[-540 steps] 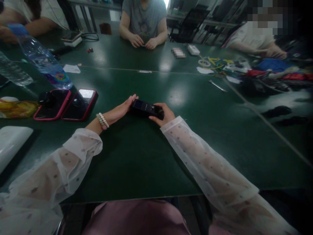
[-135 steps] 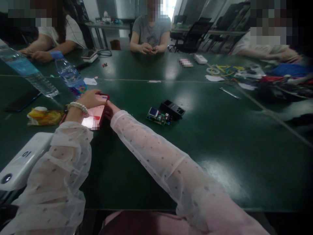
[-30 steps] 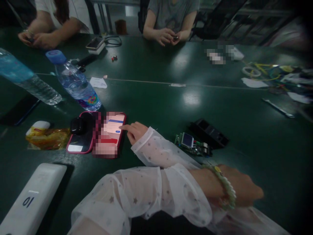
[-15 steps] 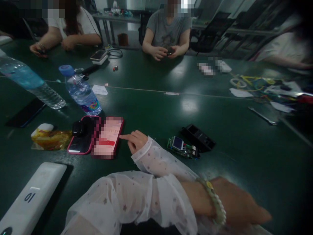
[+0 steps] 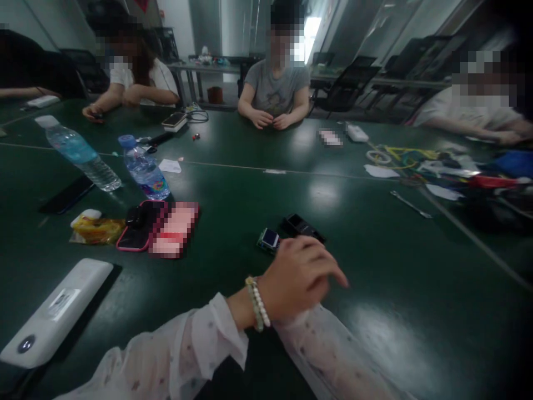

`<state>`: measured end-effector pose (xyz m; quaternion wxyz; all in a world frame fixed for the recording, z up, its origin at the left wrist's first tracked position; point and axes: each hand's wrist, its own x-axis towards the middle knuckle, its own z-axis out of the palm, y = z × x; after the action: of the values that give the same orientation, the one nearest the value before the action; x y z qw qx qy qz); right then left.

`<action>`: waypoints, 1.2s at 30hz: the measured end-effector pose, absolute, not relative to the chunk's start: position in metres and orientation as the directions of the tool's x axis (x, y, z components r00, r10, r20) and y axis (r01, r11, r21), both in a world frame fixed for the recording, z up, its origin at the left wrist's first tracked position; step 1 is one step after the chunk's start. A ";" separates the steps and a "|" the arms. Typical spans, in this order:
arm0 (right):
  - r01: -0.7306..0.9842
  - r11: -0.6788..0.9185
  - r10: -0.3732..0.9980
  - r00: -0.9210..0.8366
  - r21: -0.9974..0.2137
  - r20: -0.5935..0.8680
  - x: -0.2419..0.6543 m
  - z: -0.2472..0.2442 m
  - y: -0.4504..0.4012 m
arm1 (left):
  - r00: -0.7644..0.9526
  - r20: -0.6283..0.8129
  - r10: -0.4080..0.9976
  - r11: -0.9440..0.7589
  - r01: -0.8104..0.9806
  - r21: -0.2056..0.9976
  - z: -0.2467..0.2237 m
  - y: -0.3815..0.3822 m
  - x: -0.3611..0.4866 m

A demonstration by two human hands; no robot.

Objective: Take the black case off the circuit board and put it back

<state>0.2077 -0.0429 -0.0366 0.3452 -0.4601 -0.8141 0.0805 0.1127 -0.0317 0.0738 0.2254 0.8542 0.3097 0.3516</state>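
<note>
My left hand, with a beaded bracelet at its wrist, is raised over the table in front of me. Its fingers are loosely bent and apart, pointing right, and nothing shows in them. Behind it, my right hand is hidden; only the sheer white right sleeve shows, crossing under the left wrist. Just beyond my left hand lies a small circuit board with a screen, partly covered by the hand. Beside the board is a black plastic case.
Left of my hands lie a pink-framed phone, a black-faced pink case, a yellow wrapper and a white device. Two water bottles stand behind. A wrench and tangled wires lie right. Several people sit around the table.
My right hand has left the pink phone's edge and is now hidden behind my left. My left hand has moved up and left from the lower right. The view has shifted.
</note>
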 end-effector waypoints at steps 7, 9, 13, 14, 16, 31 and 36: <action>0.777 0.580 0.598 -0.204 -0.243 0.775 0.294 -0.024 -0.044 | 0.049 0.416 0.908 -0.368 0.568 0.736 0.049 -0.024 0.058; 0.896 0.373 0.605 -0.036 -0.243 0.795 0.306 -0.029 -0.033 | 0.005 0.344 0.939 -0.278 0.601 0.750 0.030 -0.016 0.044; 0.919 0.302 0.602 0.023 -0.254 0.798 0.316 -0.049 0.001 | 0.168 0.222 0.960 -0.278 0.534 0.798 -0.005 0.000 0.028; 0.918 0.288 0.627 0.033 -0.271 0.778 0.318 -0.054 0.009 | 0.214 0.205 0.955 -0.289 0.515 0.807 -0.010 0.003 0.027; 0.908 0.257 0.685 0.070 -0.330 0.725 0.319 -0.061 0.023 | 0.296 0.185 0.937 -0.318 0.504 0.803 -0.013 0.006 0.025; 0.689 0.368 0.887 -0.058 -0.625 0.458 0.313 -0.064 0.071 | 0.475 0.098 0.875 -0.401 0.595 0.696 -0.009 0.022 0.019; 0.655 0.373 0.897 -0.074 -0.657 0.436 0.313 -0.063 0.068 | 0.472 0.104 0.875 -0.397 0.577 0.714 -0.011 0.028 0.019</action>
<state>0.3125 0.0678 -0.0633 0.4135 -0.5403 -0.7181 0.1464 0.0194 0.0281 -0.0105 0.3094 0.8003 0.4538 0.2407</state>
